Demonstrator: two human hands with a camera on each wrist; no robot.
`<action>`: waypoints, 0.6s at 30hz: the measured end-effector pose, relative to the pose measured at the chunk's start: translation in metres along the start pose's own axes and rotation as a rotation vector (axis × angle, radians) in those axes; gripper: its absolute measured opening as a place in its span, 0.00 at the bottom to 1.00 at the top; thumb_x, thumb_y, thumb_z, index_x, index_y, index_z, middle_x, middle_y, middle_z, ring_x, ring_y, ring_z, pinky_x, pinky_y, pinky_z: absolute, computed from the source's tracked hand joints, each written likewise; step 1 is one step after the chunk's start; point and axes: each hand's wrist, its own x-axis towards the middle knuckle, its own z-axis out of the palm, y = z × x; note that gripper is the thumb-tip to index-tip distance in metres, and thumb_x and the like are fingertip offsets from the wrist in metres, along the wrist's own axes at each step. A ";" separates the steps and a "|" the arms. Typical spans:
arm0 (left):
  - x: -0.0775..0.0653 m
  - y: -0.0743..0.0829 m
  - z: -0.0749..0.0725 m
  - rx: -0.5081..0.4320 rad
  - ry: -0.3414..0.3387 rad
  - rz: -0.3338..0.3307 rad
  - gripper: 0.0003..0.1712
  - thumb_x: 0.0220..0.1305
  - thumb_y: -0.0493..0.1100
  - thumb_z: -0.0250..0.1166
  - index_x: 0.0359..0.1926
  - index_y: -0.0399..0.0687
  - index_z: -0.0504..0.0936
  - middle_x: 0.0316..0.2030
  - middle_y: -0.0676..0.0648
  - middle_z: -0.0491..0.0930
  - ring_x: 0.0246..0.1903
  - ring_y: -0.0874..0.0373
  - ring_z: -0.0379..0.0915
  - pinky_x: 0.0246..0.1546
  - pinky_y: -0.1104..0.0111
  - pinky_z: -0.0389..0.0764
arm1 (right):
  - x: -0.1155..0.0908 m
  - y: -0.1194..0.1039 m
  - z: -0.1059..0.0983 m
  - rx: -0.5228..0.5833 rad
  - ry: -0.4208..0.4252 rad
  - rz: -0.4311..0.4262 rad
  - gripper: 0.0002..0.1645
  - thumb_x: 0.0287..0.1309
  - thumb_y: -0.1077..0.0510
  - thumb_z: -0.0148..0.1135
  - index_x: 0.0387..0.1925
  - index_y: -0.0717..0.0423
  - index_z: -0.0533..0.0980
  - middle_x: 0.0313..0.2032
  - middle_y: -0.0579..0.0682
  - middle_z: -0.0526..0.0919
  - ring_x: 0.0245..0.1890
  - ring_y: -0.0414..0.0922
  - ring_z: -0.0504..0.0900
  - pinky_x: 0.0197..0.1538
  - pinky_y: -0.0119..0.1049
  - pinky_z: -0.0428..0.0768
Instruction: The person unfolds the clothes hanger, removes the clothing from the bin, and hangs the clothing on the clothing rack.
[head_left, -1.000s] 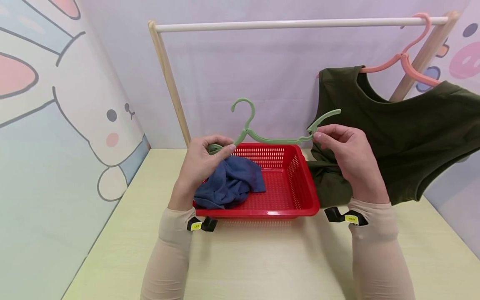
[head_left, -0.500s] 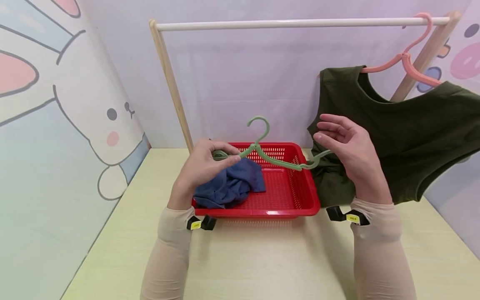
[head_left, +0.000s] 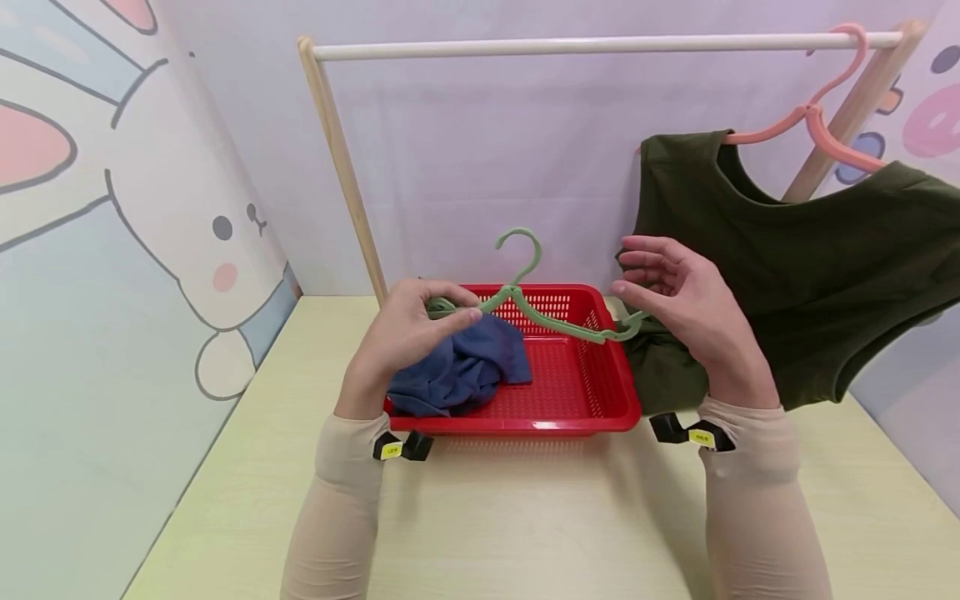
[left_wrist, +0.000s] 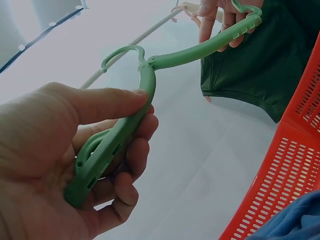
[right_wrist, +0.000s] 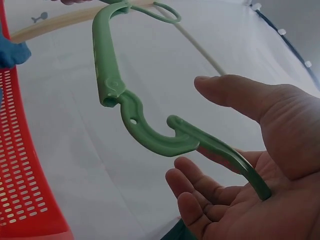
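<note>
A green folding hanger (head_left: 551,323) is held over the basket by my left hand (head_left: 408,329), thumb and fingers gripping one arm of it. In the left wrist view that arm (left_wrist: 117,137) lies folded back inside the hand, and the hook sticks up beyond the thumb. The other arm reaches toward my right hand (head_left: 686,304), whose fingers are spread loosely with the thumb apart. In the right wrist view the hanger's thin end piece (right_wrist: 220,150) runs in front of the palm, its tip at or very near the skin.
Below is a red basket (head_left: 525,427) with a crumpled blue garment (head_left: 465,367) at its left. A rack with a white rail (head_left: 562,48) stands behind. From its right end, a dark green sleeveless top (head_left: 817,275) hangs on a pink hanger (head_left: 832,146).
My right hand has let go of the hanger's far end, and its fingers have spread. The hanger's hook and far arm have dropped lower. My left hand keeps its hold.
</note>
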 end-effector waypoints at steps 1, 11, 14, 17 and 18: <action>0.000 -0.001 0.000 -0.003 0.003 0.004 0.07 0.74 0.43 0.77 0.48 0.47 0.95 0.43 0.48 0.90 0.39 0.46 0.72 0.33 0.62 0.72 | 0.000 0.000 0.000 -0.001 0.000 -0.001 0.41 0.68 0.48 0.79 0.78 0.46 0.74 0.70 0.50 0.80 0.59 0.48 0.84 0.56 0.24 0.85; 0.002 -0.002 0.003 -0.039 0.035 0.051 0.06 0.75 0.40 0.75 0.48 0.45 0.94 0.35 0.47 0.86 0.28 0.51 0.65 0.27 0.65 0.65 | 0.001 0.001 -0.003 -0.008 -0.010 0.006 0.40 0.69 0.51 0.79 0.78 0.46 0.74 0.69 0.51 0.80 0.59 0.48 0.83 0.55 0.24 0.85; 0.003 -0.002 0.003 -0.049 0.041 0.055 0.06 0.75 0.40 0.75 0.48 0.46 0.95 0.38 0.47 0.88 0.30 0.51 0.67 0.28 0.65 0.67 | 0.001 0.001 -0.005 -0.005 -0.012 0.006 0.39 0.69 0.52 0.78 0.77 0.46 0.74 0.69 0.52 0.80 0.59 0.48 0.83 0.53 0.23 0.85; 0.003 -0.003 0.003 -0.076 0.051 0.044 0.06 0.75 0.40 0.75 0.48 0.45 0.94 0.41 0.46 0.89 0.32 0.50 0.69 0.29 0.66 0.68 | 0.001 0.001 -0.006 -0.002 -0.009 0.004 0.39 0.70 0.52 0.78 0.77 0.45 0.74 0.68 0.50 0.80 0.59 0.48 0.83 0.53 0.24 0.85; 0.003 -0.003 0.003 -0.086 0.055 0.040 0.06 0.75 0.40 0.75 0.48 0.45 0.94 0.43 0.46 0.89 0.33 0.50 0.70 0.29 0.66 0.69 | 0.001 0.001 -0.006 -0.001 -0.007 0.003 0.39 0.69 0.52 0.78 0.77 0.45 0.74 0.68 0.50 0.80 0.59 0.48 0.83 0.53 0.24 0.85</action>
